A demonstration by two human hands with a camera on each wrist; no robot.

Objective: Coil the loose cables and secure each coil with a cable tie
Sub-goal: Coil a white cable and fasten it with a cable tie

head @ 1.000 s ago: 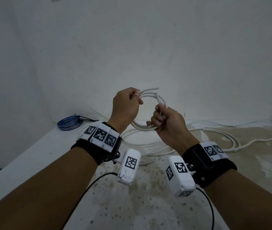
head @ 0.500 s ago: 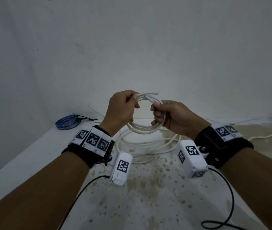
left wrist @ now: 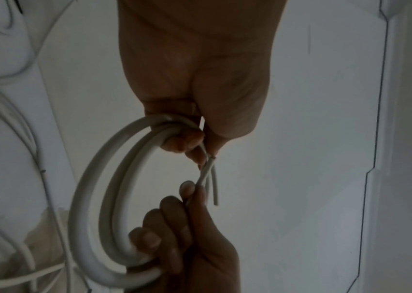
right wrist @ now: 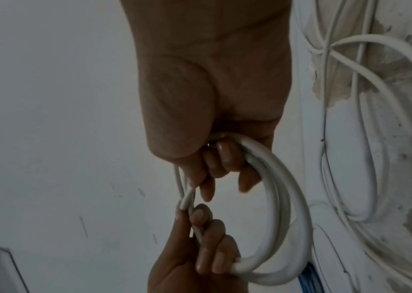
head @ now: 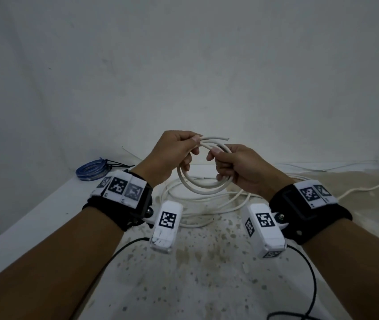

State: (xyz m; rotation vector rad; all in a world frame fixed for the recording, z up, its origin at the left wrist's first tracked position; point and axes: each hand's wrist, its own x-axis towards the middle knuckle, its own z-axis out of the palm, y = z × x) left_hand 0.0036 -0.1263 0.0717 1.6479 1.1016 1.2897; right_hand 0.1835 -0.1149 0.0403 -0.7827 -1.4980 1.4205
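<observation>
Both hands are holding one small white cable coil (head: pixel 201 183) above the bench (head: pixel 45 218). The left hand (head: pixel 170 155) is grasping the coil's left side, its grip curled round the strands, thumb and forefinger pinching near the free end. The right hand (head: pixel 241 169) is clenching round the right side. Loose white cable (head: pixel 207 204) is lying on the bench below; a tied blue coil (head: pixel 91 172) is lying far left.

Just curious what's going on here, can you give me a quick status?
Left hand and right hand both grip the white cable coil. No tie on it yet. Blue coil already tied. Loose white cable trails on the table.
</observation>
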